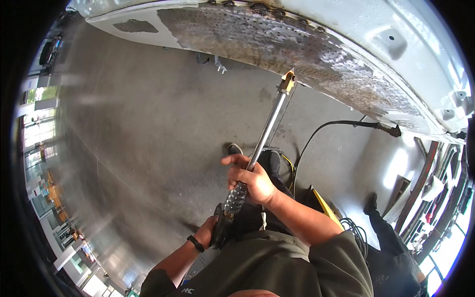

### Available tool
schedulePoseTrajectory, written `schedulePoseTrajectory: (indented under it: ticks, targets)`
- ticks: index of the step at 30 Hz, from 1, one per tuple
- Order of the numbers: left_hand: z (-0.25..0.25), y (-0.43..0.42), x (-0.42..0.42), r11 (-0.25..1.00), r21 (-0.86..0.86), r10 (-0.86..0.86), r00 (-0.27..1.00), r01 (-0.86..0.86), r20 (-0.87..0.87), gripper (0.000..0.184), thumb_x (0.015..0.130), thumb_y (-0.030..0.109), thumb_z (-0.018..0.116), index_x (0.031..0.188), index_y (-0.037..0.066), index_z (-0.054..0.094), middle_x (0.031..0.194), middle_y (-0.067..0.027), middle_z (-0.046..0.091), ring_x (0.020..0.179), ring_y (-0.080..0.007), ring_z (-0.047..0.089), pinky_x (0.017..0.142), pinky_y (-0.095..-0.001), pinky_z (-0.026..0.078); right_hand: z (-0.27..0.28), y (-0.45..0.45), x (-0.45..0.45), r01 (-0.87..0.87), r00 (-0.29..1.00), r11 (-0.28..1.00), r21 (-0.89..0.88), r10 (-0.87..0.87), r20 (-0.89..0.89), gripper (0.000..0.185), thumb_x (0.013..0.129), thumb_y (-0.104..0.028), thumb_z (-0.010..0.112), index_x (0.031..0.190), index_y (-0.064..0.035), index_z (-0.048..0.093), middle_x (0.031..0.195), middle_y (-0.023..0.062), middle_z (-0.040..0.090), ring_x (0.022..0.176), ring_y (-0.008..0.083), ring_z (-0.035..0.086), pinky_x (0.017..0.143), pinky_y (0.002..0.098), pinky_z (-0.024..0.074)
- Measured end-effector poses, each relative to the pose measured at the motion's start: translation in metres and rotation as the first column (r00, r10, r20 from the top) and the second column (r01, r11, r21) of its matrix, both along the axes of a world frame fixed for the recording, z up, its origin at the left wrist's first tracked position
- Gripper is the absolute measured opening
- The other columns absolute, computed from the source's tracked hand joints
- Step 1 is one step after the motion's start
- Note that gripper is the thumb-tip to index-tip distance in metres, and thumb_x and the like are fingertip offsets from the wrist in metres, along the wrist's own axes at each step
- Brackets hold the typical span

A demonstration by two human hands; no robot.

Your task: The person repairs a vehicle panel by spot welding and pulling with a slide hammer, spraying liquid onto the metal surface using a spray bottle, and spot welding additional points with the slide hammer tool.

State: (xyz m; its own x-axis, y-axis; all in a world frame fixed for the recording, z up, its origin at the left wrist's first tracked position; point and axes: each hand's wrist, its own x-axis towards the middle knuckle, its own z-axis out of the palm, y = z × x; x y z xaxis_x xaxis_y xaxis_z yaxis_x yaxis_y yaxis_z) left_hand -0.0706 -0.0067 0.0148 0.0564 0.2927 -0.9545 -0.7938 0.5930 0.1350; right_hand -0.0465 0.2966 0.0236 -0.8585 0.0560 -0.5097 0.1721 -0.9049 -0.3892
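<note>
My right hand is wrapped around the metal shaft of a slide-hammer-like dent puller, just above its ribbed dark grip, with the index finger partly extended. At the grip's lower end, my left hand closes on the black handle; its fingers are mostly hidden. The puller slants up to a brass-coloured head, whose pointed tip is at the lower edge of a white vehicle panel. I cannot tell whether the tip touches. Much of the panel is sanded to bare metal, with rows of small dark marks.
A black cable runs from a clamp on the panel's right end down to the floor. A yellow-edged object and coiled cables lie at my right. Another person's leg is at the lower right, near racked parts.
</note>
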Motion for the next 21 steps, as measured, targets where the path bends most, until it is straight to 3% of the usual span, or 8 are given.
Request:
schedulePoseTrajectory:
  ticks: [3, 9, 11, 14, 15, 18, 20, 21]
  targets:
    - [0.003, 0.003, -0.001, 0.999, -0.004, 0.051, 0.998, -0.051, 0.026, 0.052, 0.109, 0.052, 0.038, 0.106, 0.008, 0.064, 0.079, -0.0059, 0.067, 0.062, -0.0193, 0.066, 0.059, -0.0343, 0.056, 0.002, 0.005, -0.003, -0.011, 1.0, 1.0, 0.0, 0.011, 0.003, 0.037, 0.094, -0.008, 0.062, 0.129, 0.001, 0.058, 0.08, 0.0055, 0.061, 0.076, 0.0185, 0.062, 0.076, 0.0334, 0.0509]
    - [-0.001, -0.005, 0.0, 0.999, -0.026, -0.034, 0.999, 0.033, -0.024, 0.05, 0.107, 0.052, 0.042, 0.101, 0.007, 0.064, 0.078, -0.0085, 0.068, 0.061, -0.0231, 0.066, 0.06, -0.0371, 0.057, 0.004, 0.004, -0.003, 0.006, 1.0, 1.0, -0.023, -0.006, 0.0, 0.041, 0.093, -0.008, 0.062, 0.133, 0.0015, 0.056, 0.081, 0.0054, 0.062, 0.077, 0.0181, 0.062, 0.076, 0.0327, 0.0511]
    - [0.002, -0.009, -0.003, 0.996, -0.074, 0.064, 0.994, -0.057, 0.088, 0.052, 0.105, 0.054, 0.043, 0.101, 0.007, 0.064, 0.078, -0.0097, 0.068, 0.062, -0.0252, 0.067, 0.062, -0.0396, 0.058, 0.009, 0.006, -0.004, 0.023, 1.0, 0.999, -0.045, -0.022, 0.006, 0.046, 0.091, -0.007, 0.063, 0.135, 0.0019, 0.055, 0.08, 0.0059, 0.064, 0.077, 0.0179, 0.063, 0.076, 0.0326, 0.0515]
    - [0.01, -0.004, -0.002, 0.978, -0.162, 0.153, 0.982, -0.133, 0.115, 0.054, 0.103, 0.057, 0.045, 0.1, 0.007, 0.064, 0.077, -0.0111, 0.068, 0.064, -0.0272, 0.068, 0.065, -0.0423, 0.058, 0.003, 0.022, -0.004, 0.095, 0.99, 0.995, -0.008, -0.095, -0.108, 0.049, 0.09, -0.008, 0.064, 0.137, 0.0015, 0.054, 0.077, 0.0072, 0.067, 0.078, 0.018, 0.064, 0.079, 0.0335, 0.052]
    - [0.011, -0.004, -0.001, 0.97, -0.195, 0.17, 0.98, -0.148, 0.103, 0.055, 0.102, 0.058, 0.045, 0.1, 0.006, 0.064, 0.077, -0.0115, 0.068, 0.064, -0.0277, 0.068, 0.065, -0.043, 0.058, -0.003, 0.04, -0.01, 0.099, 0.986, 0.985, 0.142, -0.078, -0.145, 0.054, 0.089, -0.012, 0.063, 0.14, 0.0025, 0.052, 0.076, 0.0082, 0.068, 0.077, 0.0192, 0.065, 0.082, 0.0334, 0.052]
    - [0.001, -0.026, 0.003, 0.99, -0.116, 0.091, 0.991, -0.079, 0.101, 0.05, 0.107, 0.049, 0.038, 0.11, 0.007, 0.064, 0.088, -0.0104, 0.069, 0.071, -0.0236, 0.068, 0.067, -0.04, 0.058, -0.018, 0.115, -0.04, 0.134, 0.975, 0.977, 0.166, -0.101, -0.198, 0.07, 0.095, -0.02, 0.062, 0.154, 0.0077, 0.036, 0.079, 0.0091, 0.069, 0.074, 0.0185, 0.068, 0.074, 0.0293, 0.0534]
    - [-0.01, -0.032, 0.004, 0.996, -0.077, 0.06, 0.992, -0.052, 0.107, 0.05, 0.108, 0.049, 0.038, 0.109, 0.007, 0.064, 0.088, -0.0103, 0.069, 0.072, -0.0234, 0.068, 0.068, -0.0404, 0.058, -0.013, 0.144, -0.058, 0.234, 0.956, 0.97, 0.061, -0.219, -0.194, 0.058, 0.098, -0.019, 0.062, 0.147, 0.0063, 0.043, 0.079, 0.0063, 0.068, 0.066, 0.0169, 0.066, 0.064, 0.0302, 0.0538]
    - [-0.01, -0.036, 0.004, 0.998, -0.061, 0.041, 0.993, -0.034, 0.11, 0.05, 0.108, 0.049, 0.038, 0.109, 0.007, 0.064, 0.088, -0.0102, 0.069, 0.072, -0.0234, 0.068, 0.068, -0.0406, 0.058, -0.014, 0.134, -0.055, 0.277, 0.95, 0.953, 0.123, -0.253, -0.182, 0.059, 0.098, -0.02, 0.062, 0.147, 0.0065, 0.043, 0.078, 0.0062, 0.067, 0.066, 0.0171, 0.066, 0.064, 0.0303, 0.054]
